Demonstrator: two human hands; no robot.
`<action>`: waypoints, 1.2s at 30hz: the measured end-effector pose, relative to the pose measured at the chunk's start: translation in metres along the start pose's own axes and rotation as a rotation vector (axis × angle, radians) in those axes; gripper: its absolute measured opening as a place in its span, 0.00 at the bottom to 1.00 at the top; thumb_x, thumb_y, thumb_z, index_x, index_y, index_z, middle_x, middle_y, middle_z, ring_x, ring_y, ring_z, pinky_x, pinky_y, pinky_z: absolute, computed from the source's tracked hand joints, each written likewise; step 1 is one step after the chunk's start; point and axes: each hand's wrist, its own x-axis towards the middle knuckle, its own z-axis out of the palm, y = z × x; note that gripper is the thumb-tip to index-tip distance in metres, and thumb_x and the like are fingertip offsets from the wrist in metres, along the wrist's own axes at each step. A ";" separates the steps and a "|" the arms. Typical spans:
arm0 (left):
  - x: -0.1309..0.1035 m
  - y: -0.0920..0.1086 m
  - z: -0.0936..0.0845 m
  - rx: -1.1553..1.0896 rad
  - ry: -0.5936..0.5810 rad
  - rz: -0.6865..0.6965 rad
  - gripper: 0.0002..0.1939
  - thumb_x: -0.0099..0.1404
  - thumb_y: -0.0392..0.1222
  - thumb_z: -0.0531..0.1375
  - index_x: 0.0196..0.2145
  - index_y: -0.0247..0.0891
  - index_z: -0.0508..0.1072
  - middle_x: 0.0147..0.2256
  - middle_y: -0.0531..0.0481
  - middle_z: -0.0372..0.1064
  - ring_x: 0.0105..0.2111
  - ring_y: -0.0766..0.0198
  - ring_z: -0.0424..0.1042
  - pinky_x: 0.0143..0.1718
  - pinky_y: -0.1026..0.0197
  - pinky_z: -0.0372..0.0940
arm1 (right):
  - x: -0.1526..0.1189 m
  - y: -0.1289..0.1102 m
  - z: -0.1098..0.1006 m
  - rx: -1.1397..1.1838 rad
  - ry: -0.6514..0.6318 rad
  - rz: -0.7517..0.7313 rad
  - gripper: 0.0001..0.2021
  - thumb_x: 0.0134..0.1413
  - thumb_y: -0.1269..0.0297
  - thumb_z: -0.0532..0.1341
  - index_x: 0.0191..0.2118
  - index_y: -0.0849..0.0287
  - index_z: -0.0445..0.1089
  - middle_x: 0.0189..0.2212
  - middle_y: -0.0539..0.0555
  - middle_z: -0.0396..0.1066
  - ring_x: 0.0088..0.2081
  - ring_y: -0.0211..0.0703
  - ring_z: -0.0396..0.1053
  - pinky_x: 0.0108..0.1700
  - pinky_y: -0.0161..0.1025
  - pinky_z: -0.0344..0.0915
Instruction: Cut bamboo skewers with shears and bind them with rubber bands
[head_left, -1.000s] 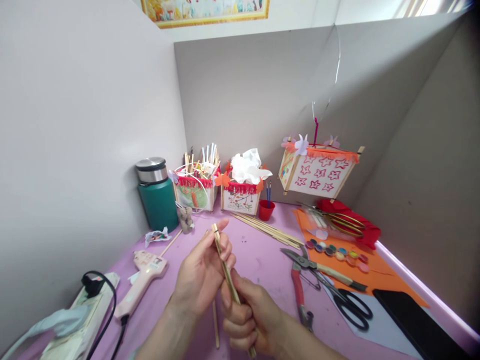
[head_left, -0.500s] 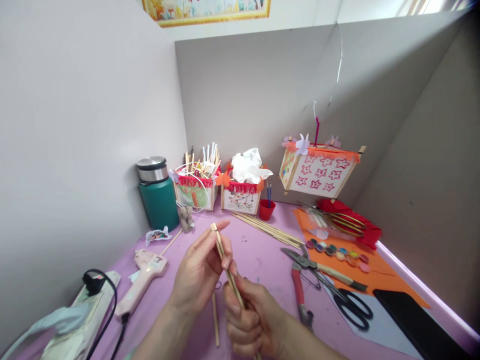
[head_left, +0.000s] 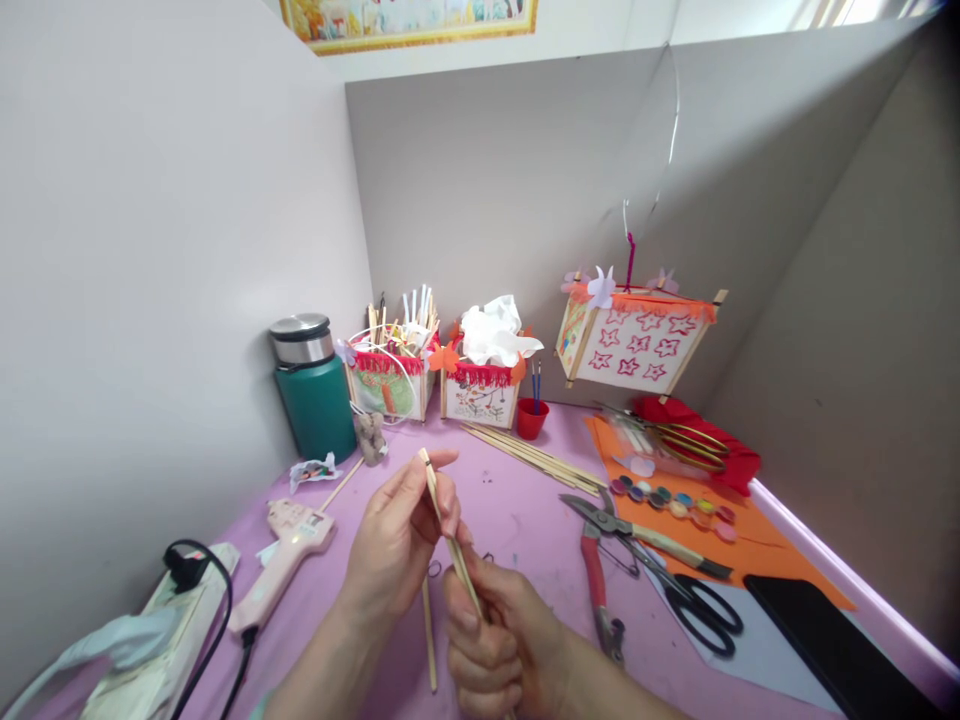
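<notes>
Thin wooden sticks, held together as a bundle, slant across the middle of the view, with a dark band near their upper tip. My left hand pinches them close to that tip, its index finger stretched out past it. Lower down, my right hand is wrapped round the same sticks in a fist. Below my hands a single loose stick lies on the purple table, with a small dark ring near its upper end.
At the left are a pink glue gun, a power strip and a green flask. Spare sticks lie behind my hands. Red-handled pruners, black scissors and a phone are at the right. Decorated boxes stand behind.
The view has shifted very slightly. Both hands keep their hold on the sticks, with almost no movement.
</notes>
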 end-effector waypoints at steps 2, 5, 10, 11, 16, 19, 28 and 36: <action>0.000 0.001 0.000 -0.008 0.009 -0.020 0.14 0.66 0.44 0.51 0.40 0.32 0.70 0.21 0.55 0.57 0.18 0.71 0.58 0.22 0.62 0.66 | 0.000 0.001 0.001 -0.008 0.036 0.007 0.24 0.61 0.50 0.43 0.24 0.60 0.63 0.07 0.41 0.44 0.09 0.28 0.36 0.11 0.25 0.41; 0.001 0.003 -0.002 -0.007 0.006 -0.060 0.15 0.66 0.44 0.51 0.42 0.31 0.70 0.23 0.53 0.61 0.20 0.70 0.61 0.26 0.60 0.67 | 0.000 0.001 0.002 -0.065 0.141 -0.022 0.25 0.62 0.50 0.42 0.23 0.61 0.63 0.07 0.41 0.44 0.09 0.28 0.37 0.11 0.26 0.41; 0.002 0.005 -0.003 -0.077 -0.024 -0.096 0.16 0.67 0.41 0.49 0.45 0.30 0.69 0.25 0.51 0.60 0.21 0.69 0.60 0.27 0.61 0.65 | 0.002 0.002 0.003 -0.194 0.377 -0.133 0.24 0.61 0.49 0.45 0.24 0.61 0.63 0.07 0.40 0.45 0.09 0.27 0.37 0.12 0.26 0.39; 0.002 0.005 -0.003 -0.092 -0.022 -0.096 0.15 0.67 0.40 0.49 0.45 0.30 0.69 0.24 0.52 0.59 0.21 0.70 0.58 0.25 0.63 0.64 | 0.002 0.002 0.003 -0.209 0.395 -0.137 0.24 0.60 0.49 0.46 0.24 0.61 0.63 0.07 0.40 0.44 0.09 0.27 0.36 0.12 0.26 0.39; 0.004 0.004 -0.004 -0.176 -0.043 -0.113 0.16 0.66 0.35 0.46 0.46 0.28 0.68 0.24 0.52 0.56 0.21 0.70 0.56 0.22 0.65 0.58 | 0.003 0.003 0.001 -0.223 0.408 -0.145 0.22 0.60 0.50 0.47 0.24 0.60 0.63 0.07 0.40 0.43 0.10 0.27 0.36 0.12 0.26 0.38; 0.004 0.004 -0.003 -0.196 -0.048 -0.117 0.16 0.66 0.36 0.45 0.46 0.29 0.68 0.24 0.51 0.57 0.21 0.69 0.56 0.23 0.64 0.58 | 0.003 0.003 0.001 -0.242 0.429 -0.148 0.22 0.59 0.49 0.49 0.24 0.60 0.63 0.07 0.39 0.44 0.10 0.27 0.36 0.12 0.26 0.38; 0.006 0.001 -0.007 -0.099 0.072 -0.024 0.12 0.65 0.36 0.53 0.43 0.31 0.70 0.31 0.47 0.68 0.25 0.68 0.66 0.34 0.58 0.68 | 0.005 0.002 0.007 -0.612 0.708 -0.243 0.20 0.56 0.48 0.52 0.25 0.60 0.63 0.09 0.40 0.46 0.11 0.27 0.38 0.14 0.28 0.38; 0.007 -0.004 -0.007 0.114 0.181 0.042 0.15 0.62 0.43 0.57 0.42 0.30 0.71 0.36 0.40 0.73 0.36 0.56 0.73 0.42 0.54 0.67 | 0.005 0.000 -0.001 -1.189 1.041 -0.452 0.17 0.56 0.52 0.54 0.25 0.61 0.63 0.16 0.43 0.51 0.18 0.29 0.48 0.21 0.30 0.47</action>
